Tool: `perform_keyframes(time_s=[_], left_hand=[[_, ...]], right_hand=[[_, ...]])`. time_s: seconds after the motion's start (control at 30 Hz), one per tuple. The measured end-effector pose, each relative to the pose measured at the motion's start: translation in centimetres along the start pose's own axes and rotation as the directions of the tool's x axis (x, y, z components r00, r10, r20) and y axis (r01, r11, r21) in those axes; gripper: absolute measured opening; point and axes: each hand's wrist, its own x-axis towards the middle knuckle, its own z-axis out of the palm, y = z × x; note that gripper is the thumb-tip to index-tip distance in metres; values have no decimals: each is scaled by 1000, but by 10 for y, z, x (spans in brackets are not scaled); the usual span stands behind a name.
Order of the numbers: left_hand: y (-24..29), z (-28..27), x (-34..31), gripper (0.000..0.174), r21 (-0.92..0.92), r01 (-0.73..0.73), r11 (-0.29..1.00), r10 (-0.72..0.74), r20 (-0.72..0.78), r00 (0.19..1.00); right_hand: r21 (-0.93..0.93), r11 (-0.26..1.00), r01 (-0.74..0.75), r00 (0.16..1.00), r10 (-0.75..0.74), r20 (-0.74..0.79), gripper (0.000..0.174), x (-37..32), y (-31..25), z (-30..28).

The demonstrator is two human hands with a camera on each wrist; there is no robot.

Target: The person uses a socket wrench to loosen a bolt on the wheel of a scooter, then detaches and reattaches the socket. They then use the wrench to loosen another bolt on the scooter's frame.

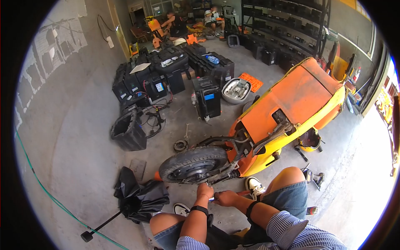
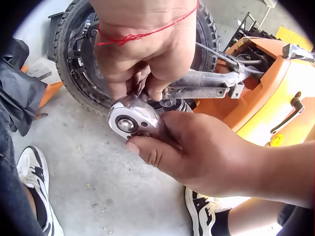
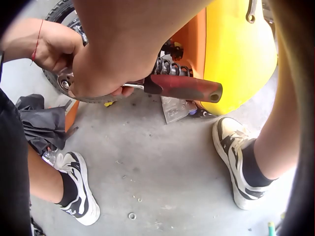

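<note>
My right hand [image 1: 226, 198] grips a ratchet wrench [image 2: 129, 120] just behind its round metal head, thumb beside the head. The red and black handle [image 3: 184, 88] sticks out past that hand to the right in the right wrist view. My left hand [image 1: 204, 191], with a red string at the wrist, pinches at the far side of the ratchet head; what lies between its fingertips is mostly hidden. Both hands are beside the axle area of the black-tyred wheel [image 1: 193, 154]. The wheel belongs to an orange and yellow scooter [image 1: 287, 100] lying on its side.
A folded black cover [image 1: 139, 200] lies on the floor at left. Black battery cases [image 1: 207, 100], an open black bin [image 1: 129, 129] and a headlight unit [image 1: 236, 89] stand beyond the wheel. A power tool [image 1: 318, 180] lies at right. Two people sit at the back.
</note>
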Motion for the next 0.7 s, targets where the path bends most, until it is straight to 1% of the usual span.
perform_keyframes(time_s=[0.07,0.13,0.17,0.23,0.27,0.33,0.37,0.43,0.47,0.53,0.57,0.63,0.67,0.7], left_hand=[[2,-1,0,38,0,0,1000,0,10,1000],[1,-2,0,38,4,3,1000,-3,20,1000],[1,-2,-1,38,7,0,1000,0,13,1000],[-2,2,1,37,11,-3,1000,3,10,1000],[-3,3,2,37,17,-8,1000,8,0,1000],[-2,5,2,37,21,-15,1000,15,-12,1000],[-2,5,2,37,20,-10,1000,11,-14,1000],[2,2,0,36,18,-5,1000,6,-19,1000],[4,1,-1,36,33,-1,999,1,-11,1000],[6,-1,-2,36,48,5,999,-5,-2,1000],[7,-3,-3,35,47,1,999,-1,4,1000],[8,-4,-6,33,46,-3,999,3,12,1000],[9,-5,-7,33,42,-4,999,3,10,1000],[9,-5,-7,33,37,-4,999,4,7,1000]], right_hand=[[-34,999,22,1000,-22,-9,43,0,2,2],[-86,995,56,996,-61,-57,43,0,2,3],[-83,995,57,996,-62,-57,43,2,1,4],[-84,995,51,999,-50,15,42,4,-1,5],[-82,995,49,999,-48,16,42,5,-2,5],[-60,998,23,995,-17,101,41,8,-1,4],[-61,998,24,995,-18,101,41,9,-1,3],[-77,996,39,983,-24,180,34,12,-3,-1],[-77,996,40,983,-25,181,34,14,-4,-3],[-93,995,-26,964,50,262,36,16,-11,-12],[-91,995,-27,963,50,263,36,17,-14,-17],[-135,990,-26,934,72,349,38,19,-19,-26],[-135,991,-26,935,72,348,38,19,-22,-31],[-160,987,-28,919,88,384,41,20,-23,-32]])
